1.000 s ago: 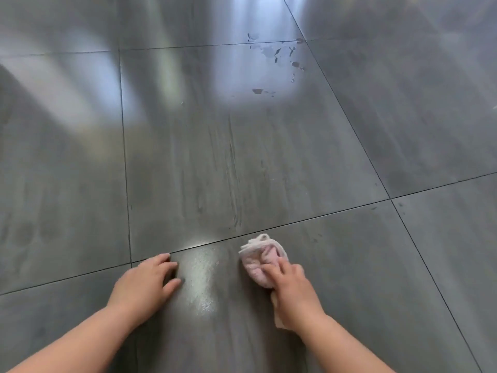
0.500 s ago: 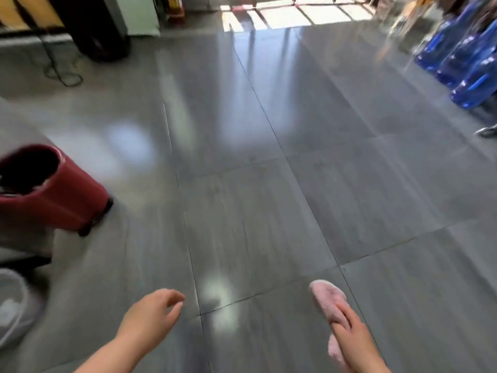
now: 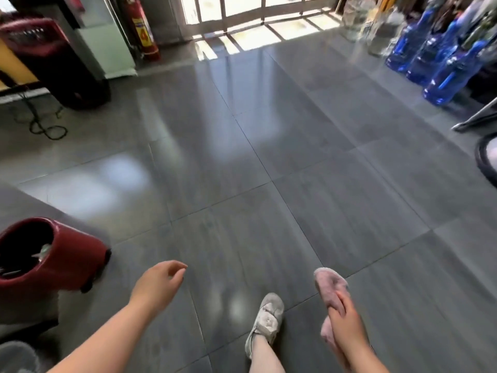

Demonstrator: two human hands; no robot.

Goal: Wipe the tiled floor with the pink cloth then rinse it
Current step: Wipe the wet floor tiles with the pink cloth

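The glossy grey tiled floor [image 3: 336,211] carries a dark red wheeled bucket [image 3: 61,259] at left, a looped black cable [image 3: 51,130], a fire extinguisher [image 3: 145,30], blue bottles [image 3: 441,63] far right, and a worn white shoe [image 3: 267,319].

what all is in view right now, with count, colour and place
tiled floor: one, grey, glossy, throughout
bucket: one, dark red, left on the floor
fire extinguisher: one, red, far left
cable: one, black, far left floor
bottles: at least three, blue, far right
barred door: one, sunlit, far centre
pink cloth: one, in the right hand
shoe: one, off-white, worn, bottom centre
left hand: empty, fingers relaxed, above the floor
right hand: fingers curled round the pink cloth
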